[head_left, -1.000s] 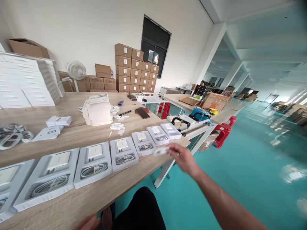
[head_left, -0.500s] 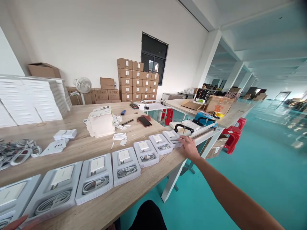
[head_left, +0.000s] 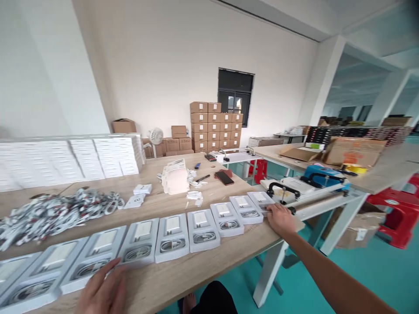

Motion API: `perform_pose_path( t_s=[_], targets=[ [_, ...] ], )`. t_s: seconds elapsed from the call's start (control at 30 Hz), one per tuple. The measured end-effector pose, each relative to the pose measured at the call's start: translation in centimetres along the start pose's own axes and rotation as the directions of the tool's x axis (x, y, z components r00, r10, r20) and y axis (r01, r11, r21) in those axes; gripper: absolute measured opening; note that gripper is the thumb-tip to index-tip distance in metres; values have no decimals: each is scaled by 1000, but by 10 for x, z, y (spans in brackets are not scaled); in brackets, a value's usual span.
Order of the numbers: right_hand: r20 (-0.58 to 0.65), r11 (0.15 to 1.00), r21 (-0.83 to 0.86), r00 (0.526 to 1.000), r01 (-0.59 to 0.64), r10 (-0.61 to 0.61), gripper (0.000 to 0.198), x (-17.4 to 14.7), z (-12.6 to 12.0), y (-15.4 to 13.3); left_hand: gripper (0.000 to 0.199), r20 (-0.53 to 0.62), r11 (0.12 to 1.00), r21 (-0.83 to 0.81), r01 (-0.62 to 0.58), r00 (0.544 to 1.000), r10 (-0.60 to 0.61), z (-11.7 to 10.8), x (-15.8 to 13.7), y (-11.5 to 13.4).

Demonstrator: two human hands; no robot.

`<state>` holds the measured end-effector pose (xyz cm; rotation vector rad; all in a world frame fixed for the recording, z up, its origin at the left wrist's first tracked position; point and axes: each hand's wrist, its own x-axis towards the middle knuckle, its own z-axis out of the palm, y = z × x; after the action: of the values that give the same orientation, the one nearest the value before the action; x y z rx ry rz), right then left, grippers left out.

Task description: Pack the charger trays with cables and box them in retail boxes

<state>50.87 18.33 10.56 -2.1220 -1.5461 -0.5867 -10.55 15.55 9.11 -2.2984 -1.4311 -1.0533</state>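
A row of several white open trays [head_left: 172, 240] runs along the front of the wooden table, each holding a white charger block [head_left: 143, 229] and a coiled white cable [head_left: 203, 237]. At the right end of the row, my right hand [head_left: 282, 220] rests its fingers on the last tray [head_left: 262, 199], over its cable compartment. The fingers stretch forward, and that tray's cable is mostly hidden. My left hand [head_left: 103, 288] is at the front edge of a tray [head_left: 94, 253] on the left, fingers extended and slightly apart, slightly blurred.
Behind the row lie a heap of cables [head_left: 65, 213], a stack of white cards [head_left: 175, 176], a phone [head_left: 224, 177] and a pen [head_left: 203, 178]. White boxes [head_left: 81, 157] are stacked at the back left. A clamp-handled device [head_left: 283, 189] stands beyond the right end; red stools [head_left: 396, 213] are on the floor.
The view has turned left, bringing the cable heap and more trays into sight. My left hand has come further into view along the row. My right hand stays at the last tray.
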Motion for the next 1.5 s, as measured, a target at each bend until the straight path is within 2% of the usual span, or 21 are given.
perform_pose_path(
  t_s=[0.13, 0.23, 0.33, 0.43, 0.53, 0.7, 0.83, 1.03, 1.5],
  targets=[
    [-27, 995, 56, 996, 82, -80, 30, -2, 6, 11, 38, -12, 993, 114, 11, 1000, -10, 1, 1, 9],
    [-68, 976, 148, 986, 161, -152, 29, -1, 21, 29, 48, -1, 979, 201, 19, 1000, -19, 3, -1, 17],
    [-141, 965, 229, 985, 125, -94, 29, 4, 44, 49, 52, 39, 957, 287, 30, 998, -43, 4, -2, 22],
    [-130, 944, 294, 985, 149, -115, 30, 8, 57, 55, 51, 82, 940, 340, 16, 996, -47, 3, -2, 24],
    [-95, 933, 329, 988, 149, -124, 30, 7, 48, 49, 45, 105, 941, 339, -10, 994, -27, 0, 1, 28],
    [-90, 956, 284, 995, 69, -45, 32, 3, 24, 33, 39, 148, 957, 290, 10, 987, -56, -6, 10, 39],
    [-60, 967, 249, 998, 44, -30, 33, 2, 24, 31, 41, 198, 963, 268, 28, 977, -84, -5, 14, 41],
    [-78, 971, 236, 997, 34, -16, 29, 0, 25, 30, 41, 198, 962, 270, 43, 975, -99, -7, 13, 41],
    [-148, 970, 235, 989, 55, -20, 26, 1, 10, 16, 45, 175, 956, 292, -27, 984, -25, 1, 8, 21]
  ],
)
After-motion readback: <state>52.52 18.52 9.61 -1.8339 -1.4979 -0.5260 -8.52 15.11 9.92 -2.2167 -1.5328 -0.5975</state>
